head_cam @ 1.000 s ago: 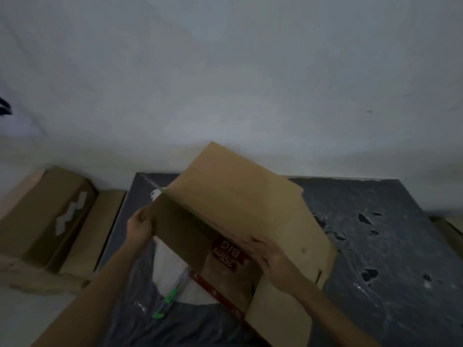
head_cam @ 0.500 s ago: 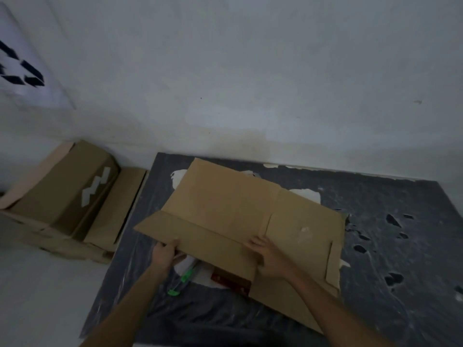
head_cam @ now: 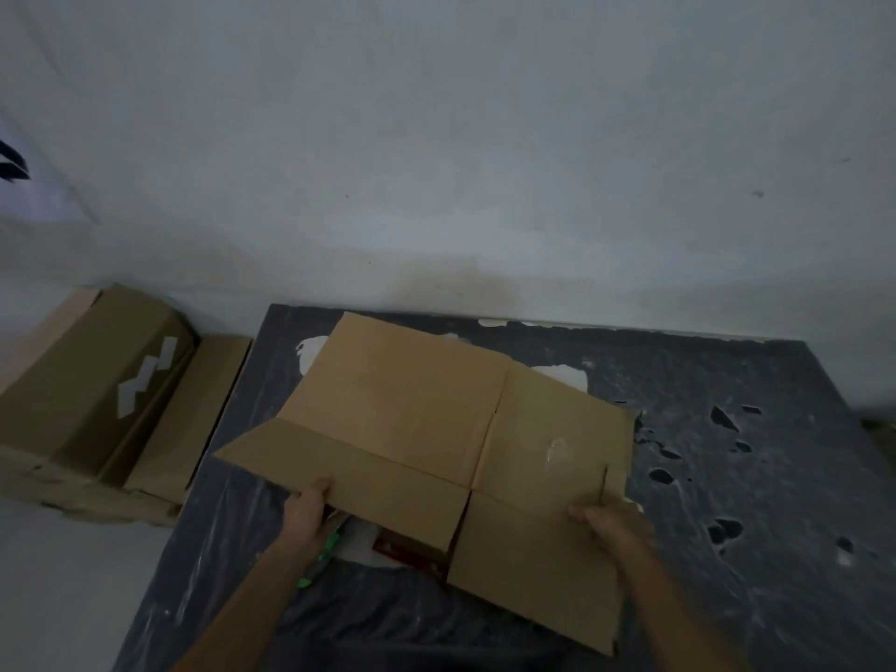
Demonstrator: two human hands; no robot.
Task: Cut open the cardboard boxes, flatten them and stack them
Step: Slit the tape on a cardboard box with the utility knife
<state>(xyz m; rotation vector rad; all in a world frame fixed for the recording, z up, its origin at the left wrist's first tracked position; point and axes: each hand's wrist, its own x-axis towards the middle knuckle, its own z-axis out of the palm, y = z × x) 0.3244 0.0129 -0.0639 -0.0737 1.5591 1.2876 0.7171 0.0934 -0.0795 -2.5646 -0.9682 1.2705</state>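
A flattened brown cardboard box [head_cam: 412, 419] lies spread over the dark table [head_cam: 751, 477], its flaps folded out. My left hand [head_cam: 308, 514] grips the near edge of its left flap, thumb on top. My right hand [head_cam: 613, 523] holds the box's right side near a slit, fingers curled over the edge. A green-handled tool [head_cam: 322, 557] lies on the table partly under my left hand and the cardboard. A red printed strip [head_cam: 407, 555] of cardboard shows beneath the near flap.
A brown cardboard box [head_cam: 92, 380] with white tape stands on the floor at the left against the wall. A flat cardboard piece [head_cam: 194, 409] lies beside it. The table's surface is worn with peeled patches. The white wall [head_cam: 436, 162] rises behind.
The box went from raised and half open to lying flat on the table. My right hand slid from the middle to the right side. My left hand stays on the left flap.
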